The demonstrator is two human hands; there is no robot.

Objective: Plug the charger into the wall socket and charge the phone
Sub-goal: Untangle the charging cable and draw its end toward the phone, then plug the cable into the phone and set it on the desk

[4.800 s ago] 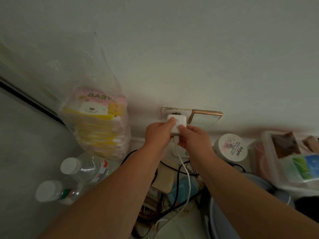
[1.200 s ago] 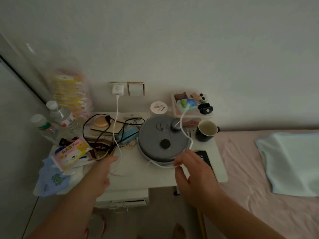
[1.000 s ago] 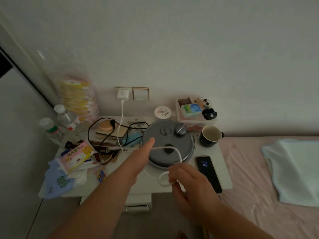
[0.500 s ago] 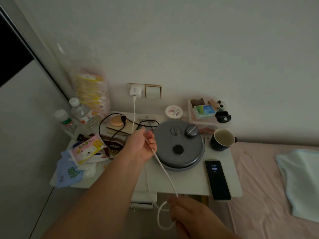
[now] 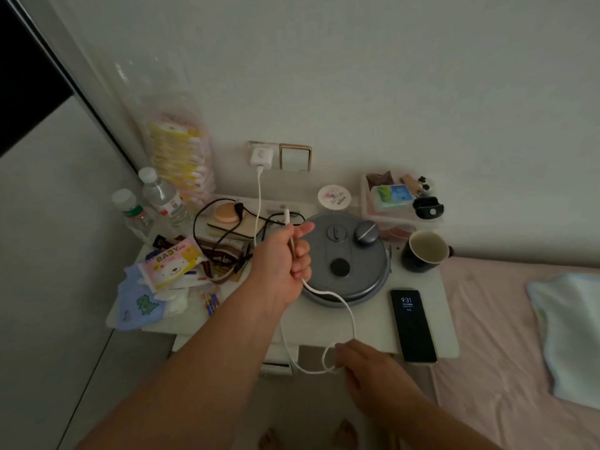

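The white charger [image 5: 261, 157] sits plugged into the wall socket [image 5: 256, 147] above the white bedside table [image 5: 373, 332]. Its white cable [image 5: 258, 196] hangs down from it. My left hand [image 5: 281, 258] is shut on the cable near its free end, and the plug tip [image 5: 287, 216] sticks up above my fingers. A loop of the cable [image 5: 352, 323] runs down to my right hand [image 5: 363, 365], which pinches it below the table's front edge. The black phone [image 5: 412, 324] lies on the table's right front corner, screen lit, nothing plugged into it.
A round grey appliance [image 5: 347, 264] fills the middle of the table, a dark mug [image 5: 423, 251] to its right. Black cables, a tissue pack [image 5: 168, 266] and two water bottles [image 5: 162, 198] crowd the left. A pink bed [image 5: 506, 336] lies to the right.
Both hands left the plugged-in charger and I stepped back. My left hand slid along the cable to its free end and raised it, while my right hand holds the loop low.
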